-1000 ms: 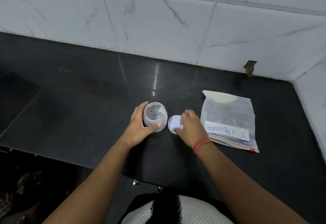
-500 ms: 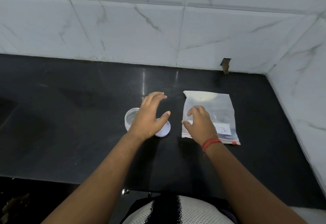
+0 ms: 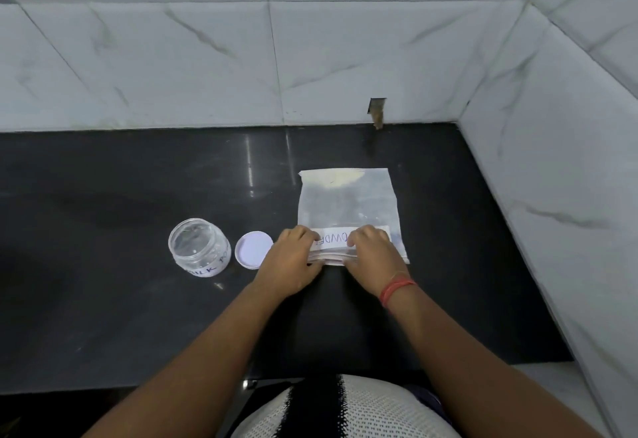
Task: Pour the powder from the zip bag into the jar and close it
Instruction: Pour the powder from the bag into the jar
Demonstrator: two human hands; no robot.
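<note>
Zip bag [image 3: 348, 202]: one, clear plastic, flat on the black counter [image 3: 121, 299] right of frame centre, its near edge toward the person. A pale heap of powder [image 3: 336, 179] sits at its far end; a white label [image 3: 333, 240] with handwritten letters runs across the near end, partly covered.

Jar [image 3: 199, 247]: one, clear, upright, open-mouthed, left of centre, with a white lettered band around its base. It looks empty.

Lid [image 3: 253, 250]: one, white, round, lying flat just right of the jar, apart from it.

Hands: two, both at the bag's near edge. Left hand [image 3: 293, 258] has fingers curled down onto the bag's near left corner, pinching it. Right hand [image 3: 373, 254] is likewise curled and grips the near edge beside it. A red thread band [image 3: 397, 290] circles the right wrist.
</note>
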